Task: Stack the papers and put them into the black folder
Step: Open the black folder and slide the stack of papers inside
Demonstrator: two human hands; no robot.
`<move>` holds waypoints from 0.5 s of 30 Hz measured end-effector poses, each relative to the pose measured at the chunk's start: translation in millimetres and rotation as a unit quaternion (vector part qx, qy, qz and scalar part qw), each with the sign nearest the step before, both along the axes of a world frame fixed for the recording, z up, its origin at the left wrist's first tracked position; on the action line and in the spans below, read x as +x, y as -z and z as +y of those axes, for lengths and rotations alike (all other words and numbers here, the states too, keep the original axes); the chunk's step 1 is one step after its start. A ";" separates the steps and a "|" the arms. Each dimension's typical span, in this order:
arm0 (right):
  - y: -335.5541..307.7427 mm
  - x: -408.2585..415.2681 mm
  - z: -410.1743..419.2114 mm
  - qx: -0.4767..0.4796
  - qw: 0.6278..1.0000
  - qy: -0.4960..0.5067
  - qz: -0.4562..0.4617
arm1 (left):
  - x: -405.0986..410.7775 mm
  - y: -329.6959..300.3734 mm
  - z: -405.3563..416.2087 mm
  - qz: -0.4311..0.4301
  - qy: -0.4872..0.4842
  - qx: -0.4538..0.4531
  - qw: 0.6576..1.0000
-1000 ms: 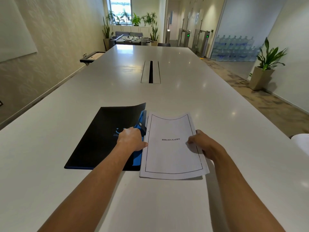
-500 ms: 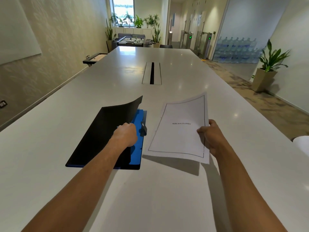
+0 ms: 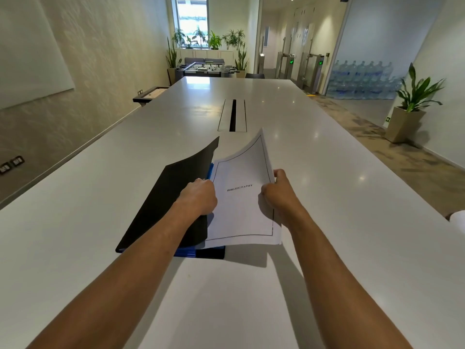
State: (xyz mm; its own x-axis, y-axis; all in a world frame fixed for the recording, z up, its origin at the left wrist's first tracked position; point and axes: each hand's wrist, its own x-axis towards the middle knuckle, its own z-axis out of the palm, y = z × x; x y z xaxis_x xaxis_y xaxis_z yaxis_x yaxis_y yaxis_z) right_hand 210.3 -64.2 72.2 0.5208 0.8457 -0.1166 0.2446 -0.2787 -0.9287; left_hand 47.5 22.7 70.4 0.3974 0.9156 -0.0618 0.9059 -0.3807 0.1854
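Observation:
The black folder [image 3: 163, 197] lies on the white table, its front cover lifted and bent up by my left hand [image 3: 198, 197], which grips the cover's right edge. A blue inner lining shows under the cover. My right hand [image 3: 276, 192] pinches the right edge of the stack of papers [image 3: 241, 210], whose top sheet reads "BIBLIOGRAPHY". The stack is tilted, its left edge sliding in over the folder's opened inside, under the raised cover. The stack's far corner curls upward.
The long white table [image 3: 327, 197] has a cable slot [image 3: 232, 115] in its middle beyond the folder. A white object [image 3: 458, 220] sits at the right edge. A potted plant [image 3: 407, 117] stands on the floor to the right.
My right hand has lifted the papers off the table and carried them left over the folder. My left hand has raised the cover higher.

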 end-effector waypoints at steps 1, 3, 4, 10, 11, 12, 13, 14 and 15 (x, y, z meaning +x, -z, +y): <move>0.9 -1.8 0.7 -0.011 1.000 -0.006 0.005 | 0.9 0.4 -1.7 -0.001 0.003 -0.001 1.000; 2.8 -3.9 1.4 -0.019 0.999 -0.011 0.031 | 2.2 1.4 -5.8 0.000 0.010 -0.004 1.000; 5.8 -3.5 3.4 -0.017 0.998 -0.012 0.051 | 2.9 1.2 -8.3 0.003 0.011 -0.004 1.000; 12.0 -17.3 12.7 -0.023 0.995 -0.028 0.088 | 18.8 -4.9 -27.3 0.005 0.037 -0.002 0.999; 15.3 -20.7 14.6 -0.024 0.995 -0.025 0.096 | 23.6 -4.9 -31.4 0.007 0.048 0.004 0.999; 17.1 -25.0 15.5 -0.028 0.994 -0.024 0.103 | 28.4 -6.3 -36.5 0.010 0.060 0.007 0.998; 20.2 -28.1 16.8 -0.026 0.994 -0.032 0.104 | 33.5 -8.7 -41.6 0.011 0.072 0.007 0.997; 21.9 -30.4 17.7 -0.027 0.994 -0.040 0.098 | 39.2 -9.9 -45.0 0.013 0.081 0.006 0.997; 23.9 -32.3 18.4 -0.028 0.994 -0.048 0.089 | 43.8 -12.3 -49.1 0.011 0.090 0.003 0.996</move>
